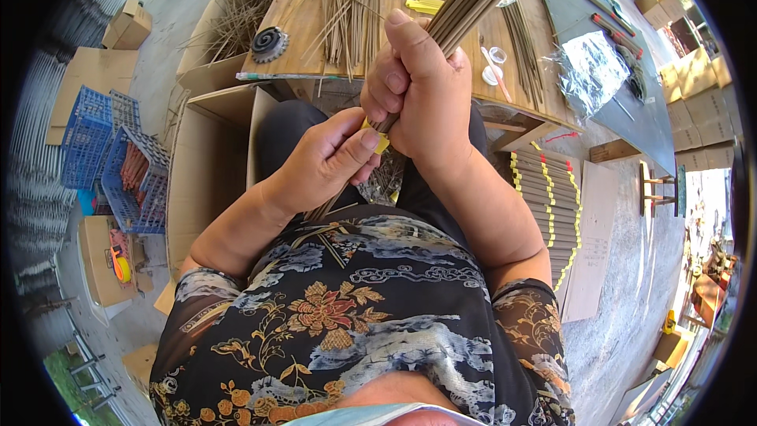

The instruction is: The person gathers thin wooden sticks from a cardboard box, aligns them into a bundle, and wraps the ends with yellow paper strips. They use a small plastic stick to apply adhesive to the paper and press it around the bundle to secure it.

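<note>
My right hand (432, 99) is wrapped round a thick bundle of brown incense sticks (475, 1), held tilted above my lap with its top leaning to the right. Just below it, my left hand (322, 151) pinches a yellow paper strip (382, 144) against the bundle's lower part. The fingers hide much of the strip, so whether it goes fully round I cannot tell. Lower sticks show under my left wrist. Across the wooden table (402, 55) in front lie loose incense sticks (347, 20) and more yellow strips (424, 5).
A black toothed disc (269, 45) sits at the table's left corner. To the right are a small white tub (492, 75) and clear plastic wrap (591, 71). Banded bundles (548, 205) lie on cardboard at lower right. A cardboard box (206, 162) and blue crates (95, 134) stand left.
</note>
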The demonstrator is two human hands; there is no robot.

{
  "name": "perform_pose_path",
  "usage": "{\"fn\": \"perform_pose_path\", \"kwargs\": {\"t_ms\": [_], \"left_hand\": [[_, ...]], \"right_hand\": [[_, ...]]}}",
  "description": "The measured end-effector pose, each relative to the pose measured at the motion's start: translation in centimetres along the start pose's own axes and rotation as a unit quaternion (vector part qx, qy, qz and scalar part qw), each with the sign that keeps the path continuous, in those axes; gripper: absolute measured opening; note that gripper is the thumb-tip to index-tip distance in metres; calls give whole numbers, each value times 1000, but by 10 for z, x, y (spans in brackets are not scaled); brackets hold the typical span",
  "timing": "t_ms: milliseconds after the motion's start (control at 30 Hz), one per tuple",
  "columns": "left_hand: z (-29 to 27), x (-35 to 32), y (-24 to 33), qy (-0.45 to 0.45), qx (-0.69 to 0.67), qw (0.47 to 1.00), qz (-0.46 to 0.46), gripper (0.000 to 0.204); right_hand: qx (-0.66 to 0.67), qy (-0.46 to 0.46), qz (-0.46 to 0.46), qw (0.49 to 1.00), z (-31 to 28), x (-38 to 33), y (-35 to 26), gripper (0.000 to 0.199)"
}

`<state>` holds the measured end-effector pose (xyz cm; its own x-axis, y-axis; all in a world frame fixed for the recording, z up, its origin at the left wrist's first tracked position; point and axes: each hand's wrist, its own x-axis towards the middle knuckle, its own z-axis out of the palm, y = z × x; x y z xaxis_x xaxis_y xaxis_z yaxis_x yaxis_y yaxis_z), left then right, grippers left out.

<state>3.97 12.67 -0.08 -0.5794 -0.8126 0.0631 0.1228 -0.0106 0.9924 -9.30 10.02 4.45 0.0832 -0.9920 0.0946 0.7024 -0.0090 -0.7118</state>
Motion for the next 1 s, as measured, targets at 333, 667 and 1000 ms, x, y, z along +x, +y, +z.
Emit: {"fn": "perform_pose_path", "kwargs": {"t_ms": [333, 667, 1000], "left_hand": [[-13, 21, 0, -41, -129, 985, -111, 25], [-8, 45, -12, 58, -88, 994, 26, 26], [-17, 80, -20, 56, -159, 986, 18, 25]], "right_hand": [[57, -37, 34, 997, -20, 14, -4, 24], [-225, -86, -113, 964, -73, 42, -31, 44], [-780, 254, 85, 566, -252, 46, -29, 37]]}}
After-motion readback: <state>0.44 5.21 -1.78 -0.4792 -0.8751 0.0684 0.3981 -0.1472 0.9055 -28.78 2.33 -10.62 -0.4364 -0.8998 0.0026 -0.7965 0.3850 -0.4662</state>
